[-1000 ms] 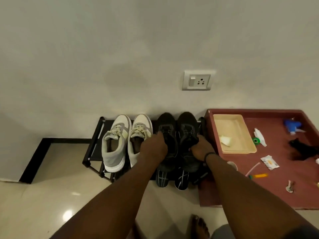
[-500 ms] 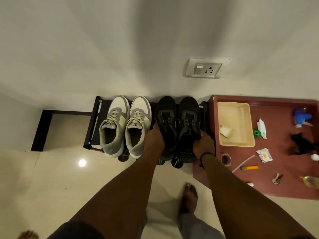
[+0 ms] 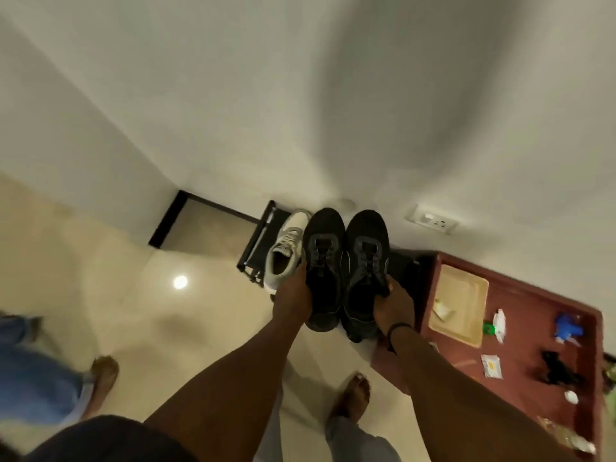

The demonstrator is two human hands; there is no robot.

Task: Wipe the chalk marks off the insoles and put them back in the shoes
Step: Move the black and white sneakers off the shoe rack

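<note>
Our left hand (image 3: 293, 295) grips the left black shoe (image 3: 323, 268) along its outer side, and our right hand (image 3: 393, 303) pinches the right black shoe (image 3: 365, 271) by the collar, both held up side by side above the shoe rack (image 3: 255, 251). Insoles aren't visible, presumably inside the shoes. Best bet now: keep both level, carry them right to the maroon table (image 3: 533, 331), set them down near the beige tray (image 3: 463, 295), and avoid knocking the small clutter there.
</note>
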